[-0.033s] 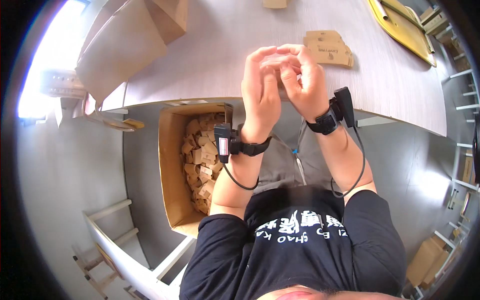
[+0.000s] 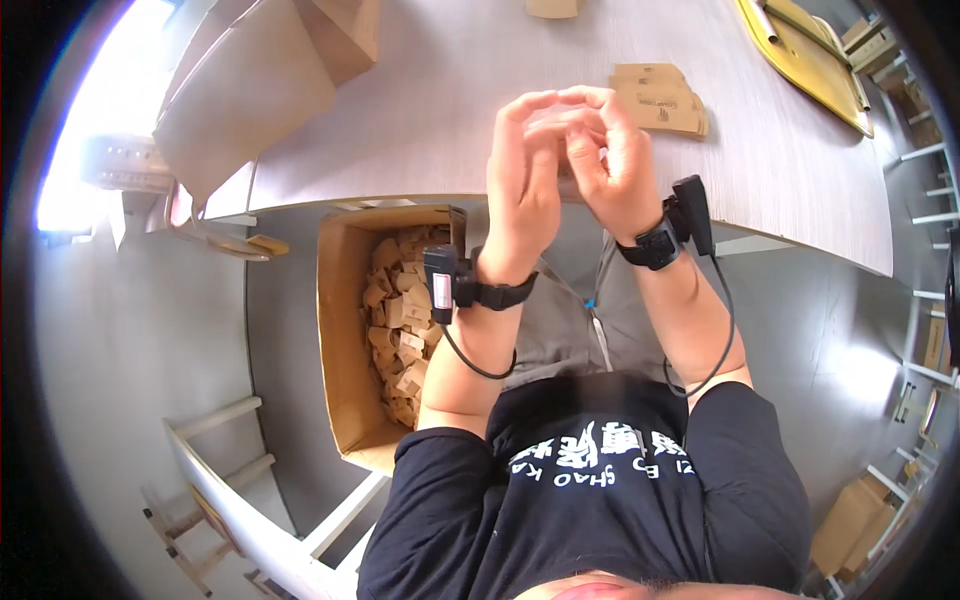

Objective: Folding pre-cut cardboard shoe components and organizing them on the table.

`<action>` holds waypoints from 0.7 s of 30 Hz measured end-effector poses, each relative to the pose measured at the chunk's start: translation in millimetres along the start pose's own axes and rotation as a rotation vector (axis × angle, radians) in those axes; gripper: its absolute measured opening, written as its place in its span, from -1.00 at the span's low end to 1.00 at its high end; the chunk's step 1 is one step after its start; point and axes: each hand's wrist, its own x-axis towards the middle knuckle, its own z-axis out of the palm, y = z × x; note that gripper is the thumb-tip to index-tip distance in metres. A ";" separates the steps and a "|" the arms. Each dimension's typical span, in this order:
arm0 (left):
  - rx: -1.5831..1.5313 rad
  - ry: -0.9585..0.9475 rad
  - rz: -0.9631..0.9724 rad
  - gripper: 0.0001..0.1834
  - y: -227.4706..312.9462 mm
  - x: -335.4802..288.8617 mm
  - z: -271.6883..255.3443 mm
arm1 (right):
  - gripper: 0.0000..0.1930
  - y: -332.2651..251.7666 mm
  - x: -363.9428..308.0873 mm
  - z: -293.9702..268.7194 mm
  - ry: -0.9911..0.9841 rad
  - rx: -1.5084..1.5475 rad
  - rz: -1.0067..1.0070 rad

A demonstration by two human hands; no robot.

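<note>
My left hand (image 2: 525, 190) and my right hand (image 2: 618, 160) are raised together over the table's near edge. Their curled fingers meet at the far side, and both thumbs point inward. A sliver of brown shows low between the palms, but I cannot make out whether it is something held or something behind them. Just beyond my right hand lies a fanned stack of flat brown cardboard pieces (image 2: 660, 105) with dark print. Each wrist wears a black strap with a small black device and a cable.
Below the table on the left stands an open cardboard box (image 2: 345, 330) heaped with small folded brown card pieces (image 2: 405, 310). Large brown cardboard (image 2: 245, 100) rests at the table's far left. A yellow folding chair (image 2: 805, 60) leans at the far right. Another brown piece (image 2: 552, 8) lies at the far edge.
Both hands have shifted very slightly to the right, still together. Nothing else has visibly moved.
</note>
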 end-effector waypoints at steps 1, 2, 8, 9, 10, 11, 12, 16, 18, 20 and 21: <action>0.003 0.012 0.004 -0.63 1.3 0.5 -4.9 | -0.71 0.5 1.1 2.2 0.010 0.049 -0.024; -0.079 -0.106 -0.096 -0.63 2.7 1.5 -10.6 | -0.73 -9.0 1.7 -2.4 0.006 -0.054 -0.004; 0.030 -0.440 -0.260 -0.59 -0.6 8.7 -20.9 | -0.72 1.7 9.1 -20.2 0.004 -0.148 -0.119; 0.025 -0.438 -0.258 -0.59 -4.6 7.4 -19.2 | -0.74 -0.2 9.9 -21.7 0.054 -0.168 -0.152; 0.100 -0.391 -0.163 -0.60 -7.3 6.1 -17.5 | -0.74 -2.5 11.3 -24.0 0.049 -0.166 -0.154; 0.175 -0.341 -0.068 -0.61 -9.2 4.8 -16.4 | -0.77 -5.5 12.0 -28.2 0.040 -0.286 -0.322; 0.178 -0.334 -0.067 -0.61 -10.1 2.1 -16.2 | -0.80 -8.6 12.5 -29.2 0.031 -0.403 -0.491; 0.107 -0.267 0.030 -0.56 -7.6 -2.1 -18.6 | -0.76 -16.2 4.2 -11.9 -0.158 -0.452 -0.664; 0.243 -0.263 0.154 -0.56 -4.9 -5.5 -21.3 | -0.75 -14.9 4.4 -8.4 -0.186 -0.452 -0.656; 0.233 -0.155 0.116 -0.58 -8.9 -20.8 -25.3 | -0.70 -13.3 7.8 -3.7 -0.239 -0.456 -0.647; 0.212 -0.060 0.088 -0.60 -10.0 -30.0 -28.0 | -0.70 -14.8 9.8 -5.5 -0.251 -0.437 -0.641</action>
